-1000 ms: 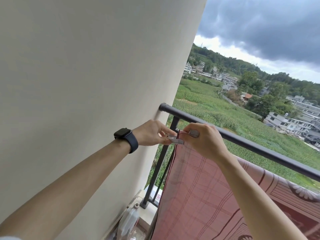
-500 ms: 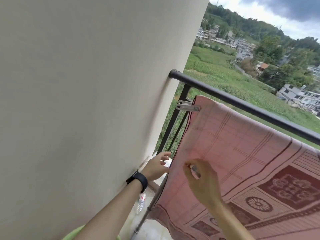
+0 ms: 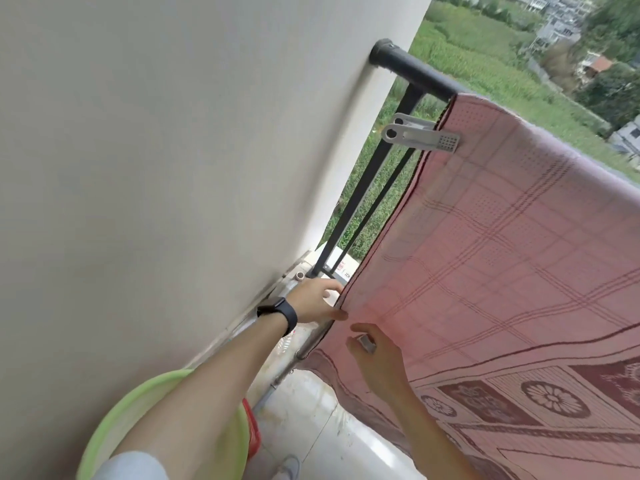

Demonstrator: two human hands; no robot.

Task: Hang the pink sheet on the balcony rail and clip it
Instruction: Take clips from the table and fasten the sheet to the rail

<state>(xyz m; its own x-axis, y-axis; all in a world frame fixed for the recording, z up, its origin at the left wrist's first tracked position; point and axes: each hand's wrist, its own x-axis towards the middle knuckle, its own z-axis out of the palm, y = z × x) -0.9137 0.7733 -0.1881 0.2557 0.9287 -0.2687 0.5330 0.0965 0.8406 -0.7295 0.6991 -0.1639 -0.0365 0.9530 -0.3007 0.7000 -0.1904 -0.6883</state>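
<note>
The pink sheet (image 3: pixel 502 237), checked with dark red flower borders, hangs over the black balcony rail (image 3: pixel 415 71). A grey clip (image 3: pixel 419 135) pinches its top left corner just below the rail. Low down, my left hand (image 3: pixel 315 299), with a black watch on the wrist, pinches the sheet's left edge, thumb in front and fingers behind. My right hand (image 3: pixel 377 358) lies against the front of the sheet just to the right, with a small grey clip (image 3: pixel 365 342) tucked between its fingers.
A plain white wall (image 3: pixel 173 168) fills the left, and the rail ends in it. A green basin (image 3: pixel 166 410) and a red object (image 3: pixel 252 434) stand on the tiled floor (image 3: pixel 329 427) below my left arm. Fields and houses lie beyond the rail.
Both hands have dropped from the rail's top corner, where the clip now stays on the sheet, to its lower left edge. The view has tilted downward.
</note>
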